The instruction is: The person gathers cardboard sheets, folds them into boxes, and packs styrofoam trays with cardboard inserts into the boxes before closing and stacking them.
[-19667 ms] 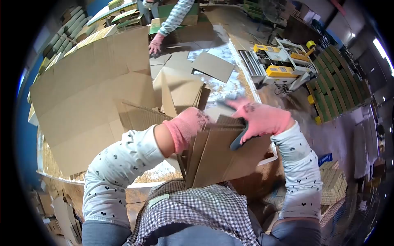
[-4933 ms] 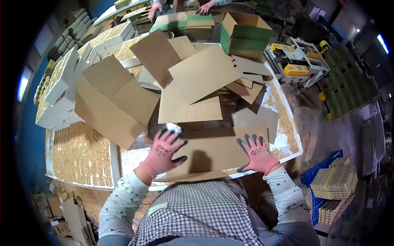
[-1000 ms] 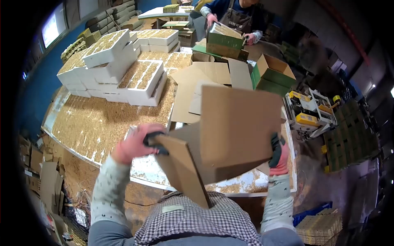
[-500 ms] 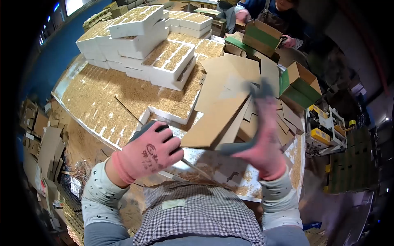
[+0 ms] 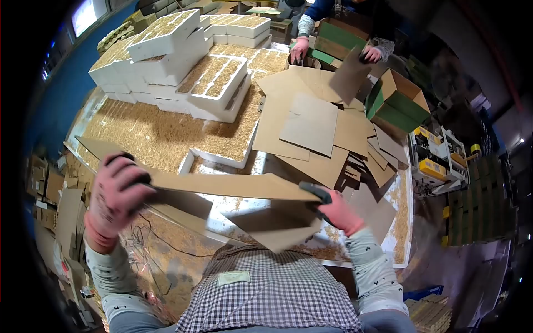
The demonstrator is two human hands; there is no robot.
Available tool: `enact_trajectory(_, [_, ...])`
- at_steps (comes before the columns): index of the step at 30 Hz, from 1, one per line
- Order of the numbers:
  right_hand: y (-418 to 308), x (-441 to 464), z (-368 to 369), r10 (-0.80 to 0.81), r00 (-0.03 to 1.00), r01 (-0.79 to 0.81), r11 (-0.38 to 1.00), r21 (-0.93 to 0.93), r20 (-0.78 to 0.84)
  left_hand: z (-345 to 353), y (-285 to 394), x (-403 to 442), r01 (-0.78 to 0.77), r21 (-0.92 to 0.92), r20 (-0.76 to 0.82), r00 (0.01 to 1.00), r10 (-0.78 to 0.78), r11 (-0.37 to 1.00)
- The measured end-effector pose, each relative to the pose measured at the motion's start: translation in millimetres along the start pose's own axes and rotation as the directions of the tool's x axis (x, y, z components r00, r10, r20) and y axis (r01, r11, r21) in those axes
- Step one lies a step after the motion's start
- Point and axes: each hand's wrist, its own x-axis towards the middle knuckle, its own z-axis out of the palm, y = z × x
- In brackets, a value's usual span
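In the head view, above the near edge of the worktop (image 5: 401, 222), a creased cardboard blank (image 5: 233, 185) is held up between two gloved hands, its long edge stretched across and two flaps hanging below, set apart by a gap through which the white surface is seen. The blank is grasped toward its left part by the left hand (image 5: 114, 194), whose dark-tipped fingers are curled over the upper edge. At the other end it is gripped by the right hand (image 5: 340, 211), with one dark fingertip laid along the top edge; the rest of that grip is partly hidden. Beyond the blank, loose cardboard sheets (image 5: 316, 166) are spread in an overlapping heap, topped by a greyish sheet (image 5: 309, 123). To the left, white trays (image 5: 161, 72) filled with straw-coloured bits are stacked. Beside the heap, on the right, an open green-and-brown box (image 5: 400, 105) is seen. At the far side, a brown piece (image 5: 348, 75) is held by one gloved hand of a co-worker (image 5: 371, 54), while the other (image 5: 298, 49) is lowered near the heap's far edge.
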Motion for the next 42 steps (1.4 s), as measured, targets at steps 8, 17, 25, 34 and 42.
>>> enact_trajectory(8, [-8.7,0.1,-164.1,0.041,0.785,0.108,0.973,0.202,-0.618,0.5,-76.2,-77.6,0.385,-0.345,0.058,0.919,-0.390,0.856])
enact_trajectory(17, [-163.3,77.2,33.8,-0.648,0.696,0.633,0.351,-0.690,0.309,4.8,-12.8,30.4,-0.194,-0.312,0.026,0.977,0.212,0.930])
enact_trajectory(25, [-63.7,13.3,-22.5,-0.320,0.739,0.443,0.894,0.070,-0.593,44.1,-50.5,-87.7,0.030,-0.858,-0.378,0.639,-0.670,0.513])
enact_trajectory(34, [-61.9,57.3,-55.0,-0.236,0.809,0.332,0.940,0.086,-0.539,107.7,-40.6,119.5,-0.013,-0.844,-0.423,0.633,-0.649,0.537])
enact_trajectory(42, [-51.2,-16.8,-17.2,0.072,0.789,0.092,0.968,0.233,-0.610,155.3,19.2,119.5,-0.139,-0.976,-0.020,0.828,-0.560,-0.170])
